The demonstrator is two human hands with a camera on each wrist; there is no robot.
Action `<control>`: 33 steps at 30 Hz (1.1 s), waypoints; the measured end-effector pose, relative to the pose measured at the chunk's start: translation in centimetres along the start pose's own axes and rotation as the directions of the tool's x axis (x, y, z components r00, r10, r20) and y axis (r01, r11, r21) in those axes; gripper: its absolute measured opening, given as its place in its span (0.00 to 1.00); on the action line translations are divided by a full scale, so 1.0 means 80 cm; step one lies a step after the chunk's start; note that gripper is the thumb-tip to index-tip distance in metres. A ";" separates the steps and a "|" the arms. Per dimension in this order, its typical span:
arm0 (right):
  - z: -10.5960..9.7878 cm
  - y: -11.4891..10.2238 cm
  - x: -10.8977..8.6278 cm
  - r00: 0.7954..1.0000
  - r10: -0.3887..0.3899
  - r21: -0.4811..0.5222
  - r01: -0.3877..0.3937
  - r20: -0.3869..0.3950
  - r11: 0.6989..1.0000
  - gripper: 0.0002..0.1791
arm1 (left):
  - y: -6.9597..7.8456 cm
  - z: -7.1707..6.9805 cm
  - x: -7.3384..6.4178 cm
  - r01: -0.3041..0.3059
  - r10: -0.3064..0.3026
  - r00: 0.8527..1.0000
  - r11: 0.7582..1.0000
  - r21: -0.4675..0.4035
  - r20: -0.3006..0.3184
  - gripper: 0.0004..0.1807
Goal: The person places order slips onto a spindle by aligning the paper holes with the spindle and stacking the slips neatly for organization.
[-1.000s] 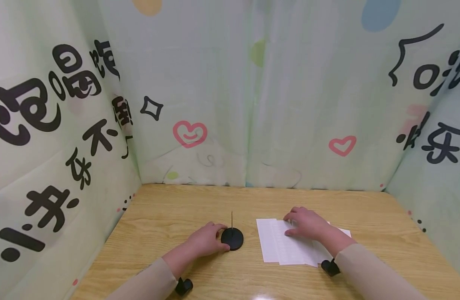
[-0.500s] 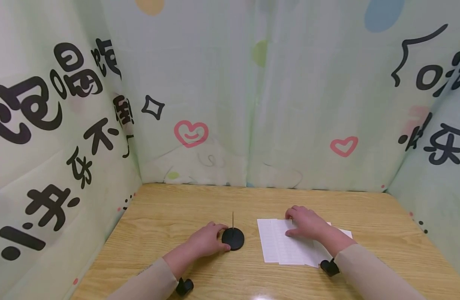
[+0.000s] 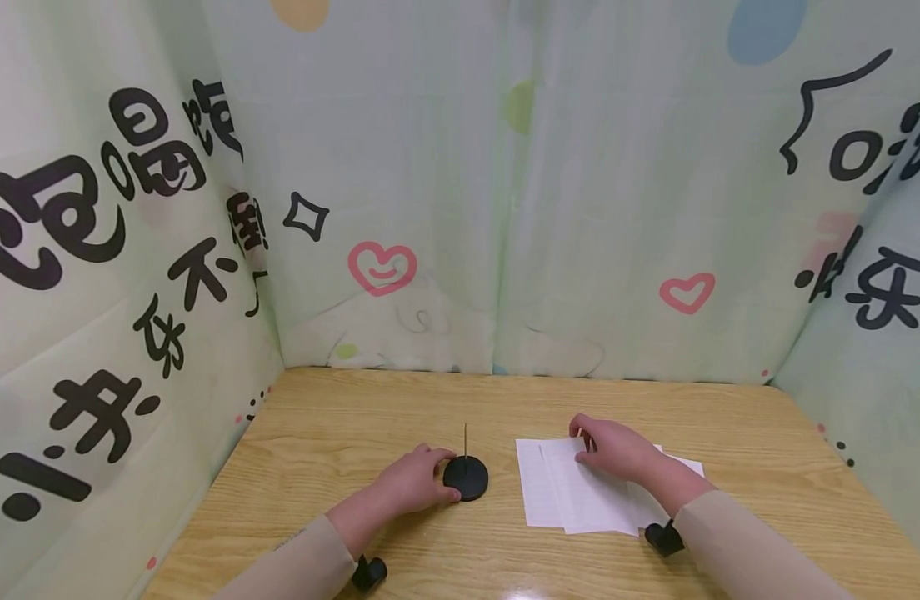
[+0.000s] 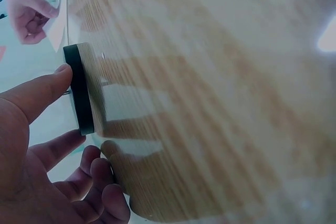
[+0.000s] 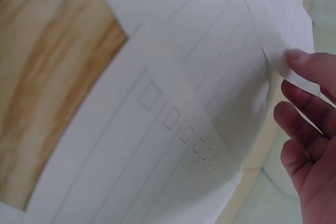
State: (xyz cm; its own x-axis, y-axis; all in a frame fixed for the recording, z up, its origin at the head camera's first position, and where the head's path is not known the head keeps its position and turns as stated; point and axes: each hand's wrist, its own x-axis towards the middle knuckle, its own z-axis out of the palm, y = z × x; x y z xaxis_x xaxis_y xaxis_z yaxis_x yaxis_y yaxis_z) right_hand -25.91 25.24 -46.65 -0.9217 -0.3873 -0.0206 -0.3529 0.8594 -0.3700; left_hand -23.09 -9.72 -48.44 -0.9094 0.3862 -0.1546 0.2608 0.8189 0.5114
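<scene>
A receipt spike, a thin upright pin on a round black base (image 3: 466,478), stands on the table. My left hand (image 3: 413,482) grips that base from its left side; the left wrist view shows the thumb (image 4: 58,80) on one edge and a fingertip on another. To its right lie several overlapping white sheets of lined paper (image 3: 538,492). In my right hand (image 3: 617,450), thumb and index finger pinch the far edge of the top sheet (image 5: 294,24), which bends up slightly there. Printed check boxes show on a sheet beneath it.
The wooden table (image 3: 385,400) is bounded at the back and both sides by a pale printed curtain (image 3: 580,208). A small black wrist camera (image 3: 369,573) sits under the left sleeve, and another black camera (image 3: 664,538) under the right.
My right hand has gone from resting over the sheets to pinching the top one, which has shifted slightly and lifted at its far edge. The left hand and the spike stay put.
</scene>
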 end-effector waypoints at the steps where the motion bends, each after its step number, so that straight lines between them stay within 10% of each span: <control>1: -0.001 0.001 -0.001 1.000 -0.006 0.011 0.006 -0.004 1.000 0.13 | 0.000 0.000 0.000 -0.001 0.001 1.000 1.000 -0.001 0.000 0.35; 12: -0.007 0.004 -0.009 0.999 0.019 0.197 -0.010 -0.042 0.980 0.07 | 0.003 -0.001 -0.003 0.002 -0.002 1.000 1.000 -0.011 0.001 0.34; 33: -0.032 0.010 -0.024 0.999 0.033 0.543 -0.005 -0.042 0.840 0.11 | 0.001 0.001 -0.001 0.013 -0.013 1.000 1.000 -0.011 0.003 0.35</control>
State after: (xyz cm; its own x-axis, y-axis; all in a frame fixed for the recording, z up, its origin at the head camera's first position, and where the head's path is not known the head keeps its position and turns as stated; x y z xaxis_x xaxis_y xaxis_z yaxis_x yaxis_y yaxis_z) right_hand -24.83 27.51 -44.49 -0.9389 -0.3441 0.0059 -0.2039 0.5424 -0.8150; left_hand -22.97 -9.66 -48.43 -0.9117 0.3768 -0.1639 0.2451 0.8189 0.5189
